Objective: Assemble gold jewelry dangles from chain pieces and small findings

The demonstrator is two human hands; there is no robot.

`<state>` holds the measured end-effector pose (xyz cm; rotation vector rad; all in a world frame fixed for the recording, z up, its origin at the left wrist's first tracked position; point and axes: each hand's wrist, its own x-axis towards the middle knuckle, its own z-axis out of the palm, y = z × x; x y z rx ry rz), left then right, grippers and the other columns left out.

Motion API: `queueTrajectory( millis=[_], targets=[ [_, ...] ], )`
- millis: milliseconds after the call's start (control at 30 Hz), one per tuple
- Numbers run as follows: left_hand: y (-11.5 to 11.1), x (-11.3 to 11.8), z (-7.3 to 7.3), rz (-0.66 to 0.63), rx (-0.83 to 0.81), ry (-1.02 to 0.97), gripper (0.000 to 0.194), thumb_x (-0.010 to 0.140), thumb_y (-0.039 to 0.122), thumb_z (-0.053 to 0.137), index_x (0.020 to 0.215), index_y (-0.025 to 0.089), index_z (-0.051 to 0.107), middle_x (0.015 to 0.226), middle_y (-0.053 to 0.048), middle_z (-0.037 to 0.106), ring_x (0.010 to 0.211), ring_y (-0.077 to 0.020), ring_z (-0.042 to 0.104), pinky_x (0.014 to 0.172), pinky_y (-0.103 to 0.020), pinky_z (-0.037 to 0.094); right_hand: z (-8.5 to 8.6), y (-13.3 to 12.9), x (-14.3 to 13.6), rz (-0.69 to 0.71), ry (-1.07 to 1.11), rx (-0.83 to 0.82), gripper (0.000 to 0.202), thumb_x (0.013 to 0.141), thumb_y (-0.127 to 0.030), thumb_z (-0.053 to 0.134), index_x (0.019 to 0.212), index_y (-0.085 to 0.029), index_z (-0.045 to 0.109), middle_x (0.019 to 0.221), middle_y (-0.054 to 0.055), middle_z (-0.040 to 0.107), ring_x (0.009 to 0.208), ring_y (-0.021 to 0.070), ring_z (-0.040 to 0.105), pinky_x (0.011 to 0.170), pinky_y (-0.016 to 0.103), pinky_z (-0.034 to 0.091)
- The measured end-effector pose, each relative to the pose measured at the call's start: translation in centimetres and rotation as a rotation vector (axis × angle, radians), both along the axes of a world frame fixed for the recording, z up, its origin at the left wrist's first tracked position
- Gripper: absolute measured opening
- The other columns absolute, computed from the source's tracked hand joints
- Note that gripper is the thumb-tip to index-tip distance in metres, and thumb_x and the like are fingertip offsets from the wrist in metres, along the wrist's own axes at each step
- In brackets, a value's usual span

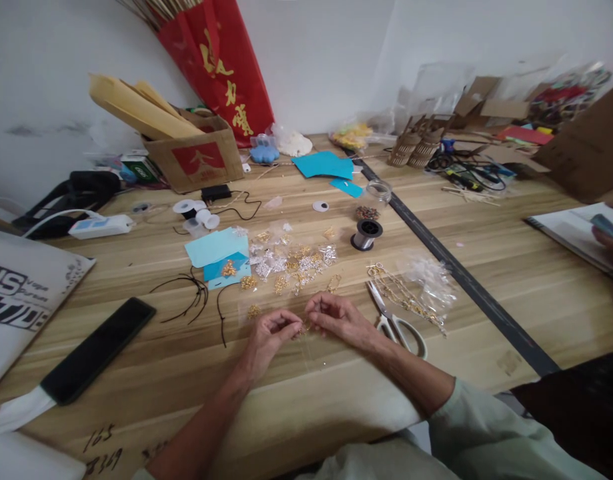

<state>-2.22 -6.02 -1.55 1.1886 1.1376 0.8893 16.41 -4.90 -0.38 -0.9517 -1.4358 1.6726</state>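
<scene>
My left hand [272,335] is closed in a pinch just above the table, at the front of the bead piles. Close beside it, my right hand [339,319] pinches too, thumb against fingertips. A thin, nearly clear thread [306,352] hangs below the fingertips; which hand grips it is too fine to tell, and a tiny reddish or gold piece shows between them. Scissors [394,323] with white handles lie beside my right forearm. Gold and silver beads and findings [286,263] are spread in small heaps and clear bags beyond my hands.
Gold chains [396,290] and clear bags [431,280] lie at right, near a dark strip [451,267]. A wire spool [366,235] and a bead jar [376,198] stand behind. Blue cards [216,247], black cords [186,297] and a phone [99,350] are left. Another person's hand [609,243] shows far right.
</scene>
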Motion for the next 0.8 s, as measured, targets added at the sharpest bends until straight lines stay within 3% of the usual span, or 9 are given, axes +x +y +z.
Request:
queueTrajectory(
  millis=[467, 800],
  targets=[
    [0.1, 0.1, -1.0, 0.033, -0.082, -0.197, 0.011, 0.067, 0.023, 0.072, 0.068, 0.014, 0.067, 0.062, 0.000, 0.063, 0.059, -0.0111, 0.054, 0.061, -0.022, 0.042, -0.5, -0.3, -0.3, -0.006, -0.092, 0.120, 0.018, 0.082, -0.031, 0.061, 0.079, -0.015, 0.055, 0.067, -0.002, 0.051, 0.058, 0.0078, 0.044, 0.052, 0.020, 0.032],
    [0.3, 0.7, -0.8, 0.056, -0.069, -0.193, 0.008, 0.068, 0.021, 0.071, 0.068, 0.015, 0.067, 0.061, 0.001, 0.062, 0.061, -0.0107, 0.054, 0.062, -0.022, 0.043, -0.1, -0.2, -0.6, -0.036, 0.068, -0.064, 0.024, 0.077, -0.038, 0.067, 0.077, -0.015, 0.060, 0.066, -0.001, 0.058, 0.057, 0.0081, 0.051, 0.051, 0.019, 0.041]
  ],
)
